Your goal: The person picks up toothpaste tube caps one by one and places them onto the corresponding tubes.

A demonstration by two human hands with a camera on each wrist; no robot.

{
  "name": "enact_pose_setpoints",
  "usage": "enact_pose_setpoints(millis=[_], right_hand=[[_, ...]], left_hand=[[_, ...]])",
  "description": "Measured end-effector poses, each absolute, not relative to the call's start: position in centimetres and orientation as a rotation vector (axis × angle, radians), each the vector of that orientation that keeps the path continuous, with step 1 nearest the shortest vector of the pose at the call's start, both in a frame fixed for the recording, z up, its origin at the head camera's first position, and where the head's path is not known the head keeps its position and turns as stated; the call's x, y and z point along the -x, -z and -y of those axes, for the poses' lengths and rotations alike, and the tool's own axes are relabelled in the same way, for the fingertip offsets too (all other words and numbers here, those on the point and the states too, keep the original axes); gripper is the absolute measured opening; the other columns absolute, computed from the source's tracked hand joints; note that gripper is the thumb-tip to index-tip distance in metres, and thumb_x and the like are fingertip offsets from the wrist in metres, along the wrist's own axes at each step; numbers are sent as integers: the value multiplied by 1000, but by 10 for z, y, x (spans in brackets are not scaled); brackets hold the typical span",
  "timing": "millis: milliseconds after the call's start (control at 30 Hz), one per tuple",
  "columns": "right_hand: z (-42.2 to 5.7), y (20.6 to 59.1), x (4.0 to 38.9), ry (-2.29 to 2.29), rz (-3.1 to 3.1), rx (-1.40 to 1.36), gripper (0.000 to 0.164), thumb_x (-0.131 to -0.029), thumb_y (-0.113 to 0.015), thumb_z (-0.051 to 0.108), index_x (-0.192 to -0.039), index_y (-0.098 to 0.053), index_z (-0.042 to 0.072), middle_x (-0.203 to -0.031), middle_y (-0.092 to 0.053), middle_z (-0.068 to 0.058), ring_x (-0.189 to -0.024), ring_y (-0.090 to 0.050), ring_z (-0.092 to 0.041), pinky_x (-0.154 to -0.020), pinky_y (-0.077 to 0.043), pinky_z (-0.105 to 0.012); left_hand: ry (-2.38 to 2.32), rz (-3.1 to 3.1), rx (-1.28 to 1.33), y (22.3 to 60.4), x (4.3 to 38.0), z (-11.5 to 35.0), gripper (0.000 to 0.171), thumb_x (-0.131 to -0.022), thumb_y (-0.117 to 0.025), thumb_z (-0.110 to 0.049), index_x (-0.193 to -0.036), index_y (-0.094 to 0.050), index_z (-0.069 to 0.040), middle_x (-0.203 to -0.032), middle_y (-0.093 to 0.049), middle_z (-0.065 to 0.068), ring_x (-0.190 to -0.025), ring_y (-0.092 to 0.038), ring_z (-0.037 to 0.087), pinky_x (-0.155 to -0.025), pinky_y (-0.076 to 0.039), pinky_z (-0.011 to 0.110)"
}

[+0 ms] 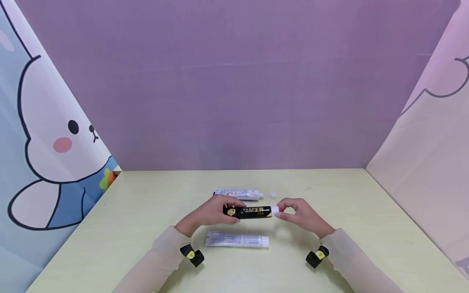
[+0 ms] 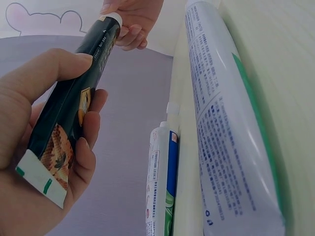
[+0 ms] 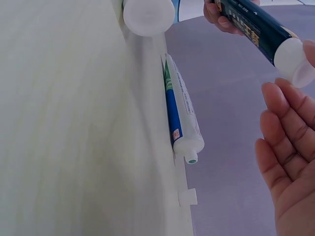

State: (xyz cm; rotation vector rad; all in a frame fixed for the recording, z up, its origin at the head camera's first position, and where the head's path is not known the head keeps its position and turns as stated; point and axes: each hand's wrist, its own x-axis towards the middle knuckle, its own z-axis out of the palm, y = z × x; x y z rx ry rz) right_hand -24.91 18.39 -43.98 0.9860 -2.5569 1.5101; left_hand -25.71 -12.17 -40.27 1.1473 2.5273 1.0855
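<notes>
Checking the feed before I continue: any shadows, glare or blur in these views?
Head: soft shadows on the table near both sleeves; left wrist: dimmer, with pale sheen along the nearest white tube; right wrist: also dim, table grain smeary, black tube fairly crisp.

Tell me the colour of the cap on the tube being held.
White; the cap shows best in the right wrist view.

Lower centre, a black tube (image 1: 249,213) has gold lettering (image 1: 258,210) and a white cap (image 1: 275,210). The bench (image 1: 117,228) is pale yellow-green, the backdrop (image 1: 234,81) purple; far left, a white cartoon animal (image 1: 47,110) has a pink cheek (image 1: 62,145).
</notes>
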Motion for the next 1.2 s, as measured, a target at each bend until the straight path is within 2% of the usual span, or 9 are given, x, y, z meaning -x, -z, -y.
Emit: enact_pose_setpoints(millis=[133,300,467,600,767,933,1067,1200], right_hand=[[-184,438,247,-1537,2552,-989,13,-89,-66,18,-87,-64,5,-88,-63,5,-85,-55,-10,-84,-42,-39],[-185,438,247,-1536,2508,-994,8,-88,-66,15,-95,-65,10,-92,-64,2,-86,-56,-11,-84,-43,-38],[-186,440,247,-1522,2438,-1012,23,-82,-73,10,-103,-63,10,-98,-64,-3,-90,-57,-16,-84,-45,-30],[-185,438,246,-1477,2389,-1076,29,-76,-77,5,-101,-63,11,-99,-64,-2,-93,-56,-16,-84,-46,-30],[-179,423,236,-1394,2299,-1181,31,-72,-77,-4,-97,-62,5,-97,-63,-6,-92,-56,-12,-81,-46,-29],[-176,413,231,-1351,2289,-1192,31,-70,-78,-5,-96,-61,3,-95,-62,-9,-91,-56,-13,-80,-46,-26],[-179,426,238,-1336,2294,-1151,32,-70,-79,-3,-95,-63,7,-95,-63,-6,-89,-58,-18,-80,-46,-25],[-183,438,245,-1324,2308,-1102,32,-69,-82,3,-95,-66,13,-94,-65,1,-90,-59,-16,-82,-46,-27]], left_hand=[[-1080,-2537,-1135,401,256,121,38,-79,-73,-16,-116,-67,-12,-112,-66,1,-87,-55,8,-76,-46,24],[-1085,-2540,-1127,400,256,120,39,-79,-74,-15,-117,-67,-12,-113,-66,1,-87,-55,8,-76,-46,24],[-1076,-2529,-1133,402,256,120,38,-80,-74,-16,-117,-67,-12,-113,-66,0,-88,-55,8,-76,-46,24],[-1063,-2524,-1140,401,255,120,38,-80,-74,-17,-117,-66,-12,-115,-66,0,-92,-56,8,-77,-46,25],[-1070,-2517,-1132,400,255,120,38,-80,-74,-17,-117,-66,-12,-114,-66,0,-90,-55,8,-76,-46,25],[-1074,-2508,-1139,399,255,120,38,-79,-74,-16,-117,-66,-11,-113,-66,1,-91,-57,8,-78,-46,24],[-1075,-2500,-1147,399,255,120,39,-80,-73,-16,-117,-66,-11,-114,-66,2,-92,-57,9,-79,-46,25],[-1074,-2489,-1141,400,255,120,39,-80,-74,-16,-118,-66,-11,-115,-66,2,-93,-57,10,-80,-46,25]])
